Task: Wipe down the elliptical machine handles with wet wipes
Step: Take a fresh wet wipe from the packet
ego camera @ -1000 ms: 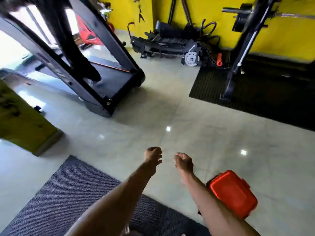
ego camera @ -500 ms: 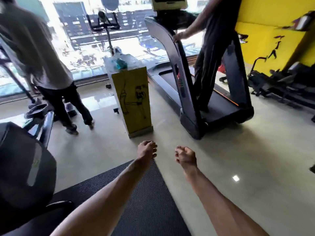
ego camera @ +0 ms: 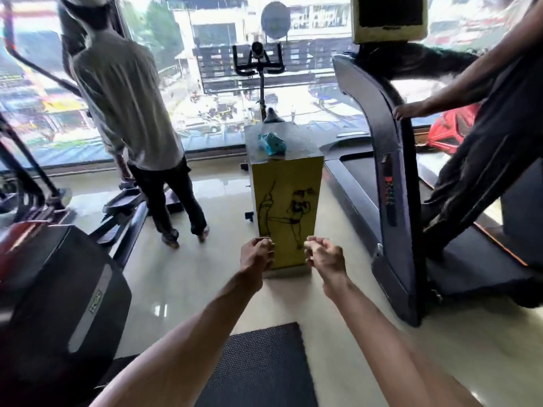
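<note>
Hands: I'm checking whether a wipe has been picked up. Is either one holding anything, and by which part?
Nothing is held: the left hand and the right hand are both curled and empty.

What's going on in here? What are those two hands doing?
It's a gym. The person wearing the camera holds the left hand and right hand out in front, fingers curled, holding nothing. Ahead, a teal packet, maybe the wipes, lies on top of a yellow stand. No wiping has begun. A person in a white shirt stands on the left, and another person is on the treadmill on the right.
</note>
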`<action>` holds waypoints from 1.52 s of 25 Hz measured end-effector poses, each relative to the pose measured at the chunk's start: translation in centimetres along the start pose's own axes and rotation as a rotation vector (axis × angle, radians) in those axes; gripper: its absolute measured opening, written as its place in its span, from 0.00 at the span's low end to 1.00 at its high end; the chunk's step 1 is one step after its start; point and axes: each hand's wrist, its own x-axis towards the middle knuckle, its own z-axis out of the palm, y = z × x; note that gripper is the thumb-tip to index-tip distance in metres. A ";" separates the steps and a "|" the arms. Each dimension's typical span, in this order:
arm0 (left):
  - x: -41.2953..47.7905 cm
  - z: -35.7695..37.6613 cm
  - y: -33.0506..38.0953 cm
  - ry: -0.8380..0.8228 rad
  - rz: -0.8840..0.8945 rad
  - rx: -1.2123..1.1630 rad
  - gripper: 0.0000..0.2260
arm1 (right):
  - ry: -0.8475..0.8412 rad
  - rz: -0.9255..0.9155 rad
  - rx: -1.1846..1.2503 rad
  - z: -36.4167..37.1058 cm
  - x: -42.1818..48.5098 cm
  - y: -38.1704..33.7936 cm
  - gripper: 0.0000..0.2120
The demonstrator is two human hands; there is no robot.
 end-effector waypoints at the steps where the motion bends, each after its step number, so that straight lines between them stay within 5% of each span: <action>1: 2.2 0.8 1.5 0.009 0.007 -0.008 0.11 | -0.018 -0.008 0.003 0.9 2.8 -1.5 0.05; 20: 48.3 7.9 22.9 -0.027 0.124 0.044 0.08 | 0.021 -0.262 -0.259 21.6 45.3 -20.6 0.08; 30: 64.7 12.1 25.8 0.021 0.207 0.247 0.03 | -0.099 -0.467 -0.659 27.9 62.9 -21.8 0.12; 35: 69.2 13.3 25.0 0.041 0.269 0.456 0.09 | -0.223 -0.603 -0.841 28.4 67.9 -20.2 0.19; 38: 70.1 13.5 24.4 0.065 0.316 0.534 0.15 | -0.215 -0.656 -0.949 27.9 69.4 -19.5 0.14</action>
